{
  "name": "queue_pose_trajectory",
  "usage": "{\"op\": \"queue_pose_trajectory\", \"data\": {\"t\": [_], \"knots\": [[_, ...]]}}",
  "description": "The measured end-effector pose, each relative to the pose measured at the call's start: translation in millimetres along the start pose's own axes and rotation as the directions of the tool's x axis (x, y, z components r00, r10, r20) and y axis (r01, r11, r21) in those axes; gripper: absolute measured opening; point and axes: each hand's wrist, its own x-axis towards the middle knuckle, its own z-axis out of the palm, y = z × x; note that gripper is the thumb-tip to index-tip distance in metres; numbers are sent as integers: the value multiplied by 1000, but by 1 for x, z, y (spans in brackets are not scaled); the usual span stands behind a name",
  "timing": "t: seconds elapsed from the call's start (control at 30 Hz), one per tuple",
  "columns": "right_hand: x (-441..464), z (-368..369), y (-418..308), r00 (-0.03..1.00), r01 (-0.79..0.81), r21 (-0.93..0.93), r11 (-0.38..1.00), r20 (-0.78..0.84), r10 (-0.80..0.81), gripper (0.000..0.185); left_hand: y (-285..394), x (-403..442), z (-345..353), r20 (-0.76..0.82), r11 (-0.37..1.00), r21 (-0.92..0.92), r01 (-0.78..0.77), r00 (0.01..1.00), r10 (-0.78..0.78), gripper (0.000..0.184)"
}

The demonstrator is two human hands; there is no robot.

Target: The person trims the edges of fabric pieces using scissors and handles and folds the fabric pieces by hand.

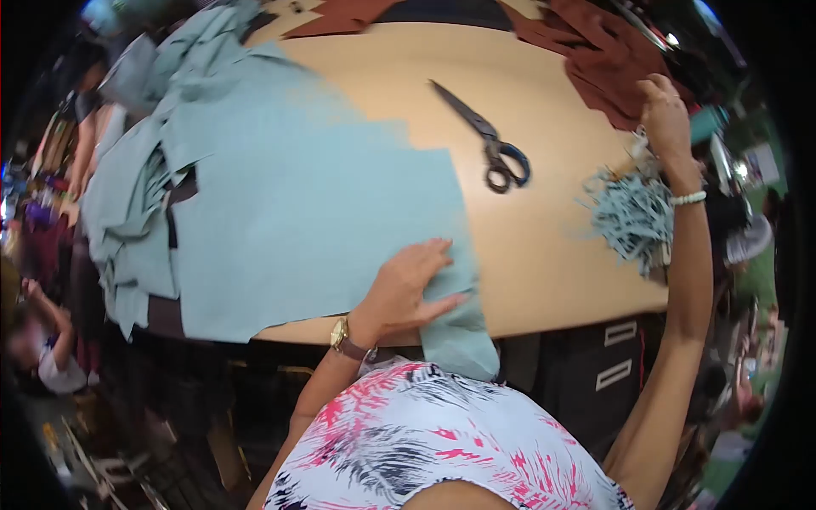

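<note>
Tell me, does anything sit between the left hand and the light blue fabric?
Nothing visible: the left hand rests directly on the light blue fabric; the scissors lie clear of both on the tabletop.

The left arm slants up from the lower edge, its forearm (pixel 316 393) rising inward to the wrist (pixel 364 328). The left hand (pixel 406 285) lies back upward near the middle of the view, fingers (pixel 435 251) reaching right and slightly bent, thumb (pixel 446 305) spread well apart below them. The right arm (pixel 690 276) stretches much farther forward and outward, bent at the elbow, forearm nearly upright in view. The right hand (pixel 667 123) bends inward at its far end, fingers curled; whether they grip is unclear.
</note>
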Motion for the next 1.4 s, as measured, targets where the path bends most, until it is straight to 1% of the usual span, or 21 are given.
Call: {"op": "queue_pose_trajectory", "data": {"t": [0.07, 0.13, 0.2, 0.27, 0.3, 0.37, 0.4, 0.43, 0.47, 0.53, 0.63, 0.8, 0.87, 0.9, 0.97, 1.0, 1.07, 1.13, 1.17, 1.3, 1.4], "knots": [[17, 18, -66, 996, -17, 426, 905, 82, -20, 22, -14, 3, -19, -185, 989, 92, 118, 978, -99, 36], [26, 46, -134, 965, 32, 762, 646, 144, -217, 25, -38, 4, -54, -438, 905, 264, 333, 878, -195, 38], [32, 54, -210, 918, -49, 816, 576, 264, -295, 26, -64, -8, -98, -641, 695, 441, 569, 741, -200, 43], [30, 73, -268, 942, -108, 862, 495, 248, -226, 29, -87, -38, -132, -764, 405, 532, 743, 628, -149, 50], [23, 88, -292, 972, -83, 837, 541, 188, -143, 29, -94, -52, -145, -802, 269, 541, 797, 585, -119, 52], [13, 109, -325, 998, -64, 767, 638, 61, 26, 29, -98, -77, -155, -855, 210, 439, 874, 478, -200, 55], [14, 104, -327, 994, -84, 776, 625, 107, 1, 27, -100, -88, -157, -873, 180, 389, 903, 424, -242, 57], [13, 96, -327, 987, -112, 782, 613, 158, -22, 25, -103, -95, -155, -872, 131, 443, 887, 460, -166, 53], [10, 91, -326, 976, -145, 782, 606, 214, -42, 24, -107, -101, -155, -873, 154, 427, 891, 451, -185, 48], [4, 94, -324, 989, -111, 845, 523, 144, -22, 21, -94, -94, -152, -868, 214, 392, 895, 436, -236, 37], [-8, 84, -321, 983, -181, 947, 264, 181, 26, 16, -107, -102, -155, -888, 419, 414, 808, 460, -10, 20], [-8, -5, -323, 950, -307, 943, -130, 294, -110, 11, -77, -104, -220, -932, 448, 353, 822, 265, 248, 19], [0, -52, -317, 919, -377, 885, -273, 319, -233, 19, -72, -93, -300, -796, 195, 535, 822, 412, 444, 23], [3, -66, -316, 918, -378, 860, -344, 298, -264, 23, -65, -71, -335, -749, 198, 584, 787, 428, 506, 23], [7, -75, -324, 972, -232, 845, -482, 220, -83, 27, -64, -23, -400, -710, 64, 624, 779, 531, 463, 23], [9, -76, -322, 969, -233, 828, -510, 243, -49, 30, -65, 12, -413, -512, 137, 824, 550, 619, 596, 23], [10, -71, -317, 949, -257, 815, -519, 315, 25, 33, -81, 78, -399, -511, 213, 851, 481, 660, 551, 25], [1, -51, -312, 905, -316, 819, -479, 413, 108, 32, -122, 128, -374, -258, 99, 962, 255, 724, 640, 22], [-8, -42, -307, 873, -389, 826, -408, 472, 125, 33, -144, 145, -343, -270, 81, 957, 279, 750, 604, 18], [-55, -12, -283, 744, -603, 769, -211, 638, 199, 34, -232, 170, -231, -414, 304, 894, 329, 866, 281, 16], [-74, -2, -271, 681, -702, 707, -84, 701, 209, 36, -251, 174, -175, -384, 253, 892, 373, 923, -9, 20]]}}
